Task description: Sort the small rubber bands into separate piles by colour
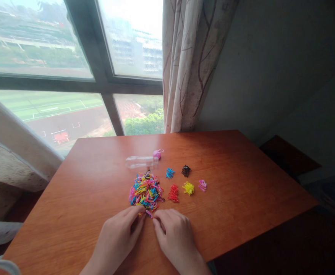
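Note:
My left hand and my right hand are close together at the near side of a mixed heap of small coloured rubber bands. A pink rubber band spans the narrow gap between my fingertips, and both hands are pinched at its ends. Bits of yellow and dark bands show beside the left fingertips. Right of the heap lie sorted little piles: blue bands, black bands, red bands, yellow bands and a few pink bands.
Behind the heap a clear plastic bottle lies on its side, with a pink cap by its mouth. The wooden table reaches to the window and a curtain. A white curved object is at the lower left.

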`<move>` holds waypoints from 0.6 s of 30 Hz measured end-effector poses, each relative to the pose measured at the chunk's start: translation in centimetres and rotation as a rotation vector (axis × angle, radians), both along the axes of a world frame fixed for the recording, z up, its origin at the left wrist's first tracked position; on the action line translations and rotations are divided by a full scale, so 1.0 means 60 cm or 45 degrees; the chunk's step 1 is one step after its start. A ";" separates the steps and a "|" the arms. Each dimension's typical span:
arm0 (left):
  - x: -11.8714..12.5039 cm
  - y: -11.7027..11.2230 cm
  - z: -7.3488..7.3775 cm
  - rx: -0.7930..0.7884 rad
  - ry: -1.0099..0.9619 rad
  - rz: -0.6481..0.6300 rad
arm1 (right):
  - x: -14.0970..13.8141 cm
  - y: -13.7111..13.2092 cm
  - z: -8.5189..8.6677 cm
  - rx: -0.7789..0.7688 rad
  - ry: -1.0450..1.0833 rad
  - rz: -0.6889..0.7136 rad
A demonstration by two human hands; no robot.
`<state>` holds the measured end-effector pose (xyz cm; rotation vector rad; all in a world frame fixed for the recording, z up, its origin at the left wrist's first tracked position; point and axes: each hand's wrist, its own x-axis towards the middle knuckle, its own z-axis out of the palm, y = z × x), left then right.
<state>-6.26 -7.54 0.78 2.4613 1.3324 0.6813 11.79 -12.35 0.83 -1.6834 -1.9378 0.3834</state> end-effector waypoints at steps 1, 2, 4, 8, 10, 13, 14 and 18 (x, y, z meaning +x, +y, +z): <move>0.000 0.000 0.000 0.000 -0.006 0.003 | 0.000 0.000 0.000 0.000 -0.002 -0.002; -0.001 0.000 0.001 0.000 -0.014 0.006 | 0.000 0.000 -0.001 0.000 -0.005 -0.003; -0.001 0.000 0.001 0.007 -0.032 0.008 | 0.001 0.000 -0.001 0.006 -0.013 -0.004; -0.003 0.002 -0.003 0.039 -0.036 0.023 | 0.001 0.000 -0.001 0.017 -0.027 -0.002; -0.004 0.002 -0.004 0.047 -0.025 0.030 | 0.001 0.000 -0.002 0.012 -0.022 -0.002; -0.004 0.001 -0.004 0.035 -0.002 0.028 | 0.001 0.000 -0.002 0.002 -0.011 -0.003; -0.004 0.001 -0.003 0.025 0.007 0.023 | 0.001 0.000 -0.002 0.000 -0.008 -0.002; -0.005 0.000 -0.002 -0.004 0.025 0.002 | 0.001 -0.001 -0.001 0.001 -0.015 0.004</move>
